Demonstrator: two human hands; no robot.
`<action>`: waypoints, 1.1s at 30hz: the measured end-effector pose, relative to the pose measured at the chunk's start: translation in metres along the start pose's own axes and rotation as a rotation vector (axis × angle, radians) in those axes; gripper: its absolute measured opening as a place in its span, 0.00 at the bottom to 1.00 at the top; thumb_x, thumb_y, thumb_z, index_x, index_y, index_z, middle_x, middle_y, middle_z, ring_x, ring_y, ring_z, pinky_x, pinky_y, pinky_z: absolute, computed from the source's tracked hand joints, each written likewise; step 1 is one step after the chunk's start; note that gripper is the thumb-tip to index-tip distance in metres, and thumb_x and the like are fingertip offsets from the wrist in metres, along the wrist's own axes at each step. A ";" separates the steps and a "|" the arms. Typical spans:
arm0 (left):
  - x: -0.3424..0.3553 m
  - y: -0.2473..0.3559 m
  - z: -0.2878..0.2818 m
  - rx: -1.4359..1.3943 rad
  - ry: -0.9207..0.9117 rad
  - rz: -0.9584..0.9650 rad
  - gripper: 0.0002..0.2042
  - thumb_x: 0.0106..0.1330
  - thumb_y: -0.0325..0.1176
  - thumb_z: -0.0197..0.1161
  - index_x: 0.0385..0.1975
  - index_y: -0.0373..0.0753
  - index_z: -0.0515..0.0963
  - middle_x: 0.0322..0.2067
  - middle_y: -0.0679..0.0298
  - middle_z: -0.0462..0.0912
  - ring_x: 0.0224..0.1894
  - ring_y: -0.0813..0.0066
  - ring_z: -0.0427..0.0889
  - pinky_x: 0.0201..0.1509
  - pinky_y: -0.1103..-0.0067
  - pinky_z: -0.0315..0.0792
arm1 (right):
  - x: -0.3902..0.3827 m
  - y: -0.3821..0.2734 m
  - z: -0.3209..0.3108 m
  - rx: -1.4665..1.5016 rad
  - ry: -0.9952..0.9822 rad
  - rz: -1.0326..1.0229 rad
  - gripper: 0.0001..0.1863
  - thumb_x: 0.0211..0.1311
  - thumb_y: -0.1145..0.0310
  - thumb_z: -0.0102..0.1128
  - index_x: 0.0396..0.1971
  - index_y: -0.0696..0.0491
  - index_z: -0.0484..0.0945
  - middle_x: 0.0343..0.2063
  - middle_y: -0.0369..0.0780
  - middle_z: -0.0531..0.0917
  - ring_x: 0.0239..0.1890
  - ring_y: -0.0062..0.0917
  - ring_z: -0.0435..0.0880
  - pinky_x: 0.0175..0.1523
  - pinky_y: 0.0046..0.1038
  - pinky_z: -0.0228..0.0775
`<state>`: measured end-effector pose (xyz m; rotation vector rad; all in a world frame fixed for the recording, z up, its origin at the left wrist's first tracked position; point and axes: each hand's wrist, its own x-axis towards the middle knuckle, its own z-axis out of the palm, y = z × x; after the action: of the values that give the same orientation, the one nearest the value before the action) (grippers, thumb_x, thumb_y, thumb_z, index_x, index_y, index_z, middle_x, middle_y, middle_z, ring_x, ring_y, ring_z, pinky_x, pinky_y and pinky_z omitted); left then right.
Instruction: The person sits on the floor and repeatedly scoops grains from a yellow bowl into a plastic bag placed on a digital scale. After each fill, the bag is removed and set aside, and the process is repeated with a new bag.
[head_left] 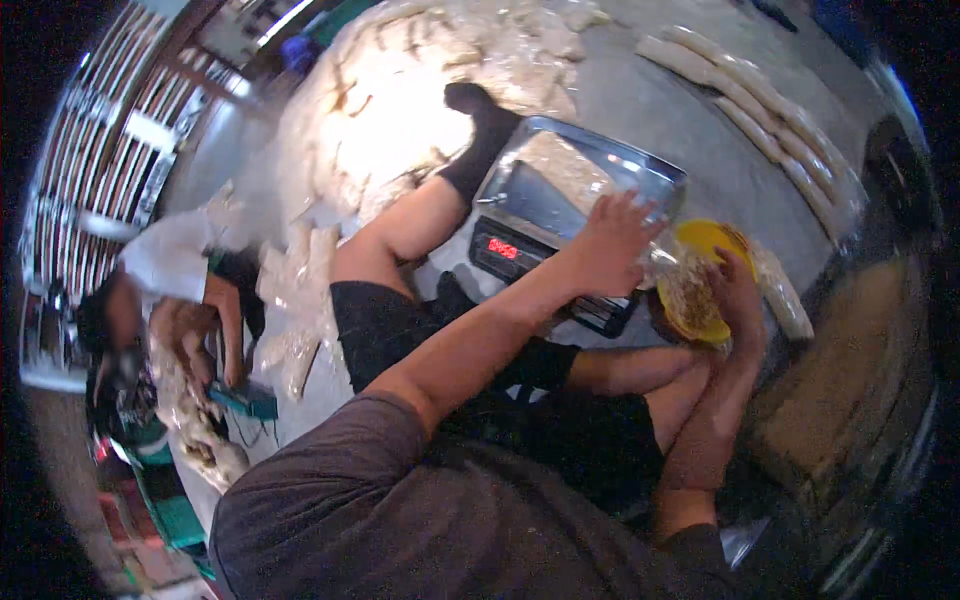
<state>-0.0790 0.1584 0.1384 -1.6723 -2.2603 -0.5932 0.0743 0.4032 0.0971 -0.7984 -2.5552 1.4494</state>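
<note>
My left hand reaches over the metal tray of a digital scale with its fingers spread. Beneath its fingertips is the end of a long clear plastic bag filled with pale food, lying across the tray. Loose clear film shows between this hand and a yellow bowl. My right hand is closed round the bowl's right side. Pale, crumbly food fills the bowl; its exact kind is unclear. The scale's display glows red.
A large heap of filled clear bags lies beyond my outstretched leg. Long filled bags rest on the floor at the far right, another beside the bowl. At left, a person sits among more bags. Brown sacking is at right.
</note>
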 end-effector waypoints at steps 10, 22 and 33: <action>-0.046 -0.051 -0.099 -0.667 0.642 -0.464 0.08 0.68 0.26 0.55 0.42 0.35 0.80 0.39 0.58 0.84 0.45 0.64 0.83 0.52 0.70 0.75 | 0.021 0.112 -0.035 0.540 -0.097 0.197 0.25 0.78 0.55 0.50 0.68 0.49 0.68 0.58 0.42 0.78 0.59 0.34 0.77 0.60 0.38 0.70; -0.352 -0.102 -0.386 -1.247 0.313 -1.083 0.12 0.75 0.40 0.56 0.49 0.40 0.77 0.37 0.62 0.80 0.35 0.75 0.80 0.36 0.74 0.79 | 0.021 0.089 -0.027 0.069 0.124 -0.141 0.27 0.73 0.56 0.61 0.66 0.53 0.71 0.53 0.42 0.81 0.49 0.26 0.81 0.52 0.31 0.74; -0.507 -0.207 -0.215 0.191 0.518 -1.527 0.21 0.73 0.39 0.58 0.56 0.25 0.75 0.53 0.47 0.82 0.55 0.54 0.80 0.62 0.65 0.72 | -0.091 -0.144 -0.025 0.111 0.653 -0.260 0.21 0.71 0.55 0.62 0.53 0.55 0.81 0.45 0.43 0.87 0.48 0.31 0.85 0.59 0.36 0.75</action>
<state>-0.1305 -0.4232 0.0689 0.5468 -2.5866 -0.8445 0.1039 0.3196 0.2440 -0.7326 -1.9782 1.0211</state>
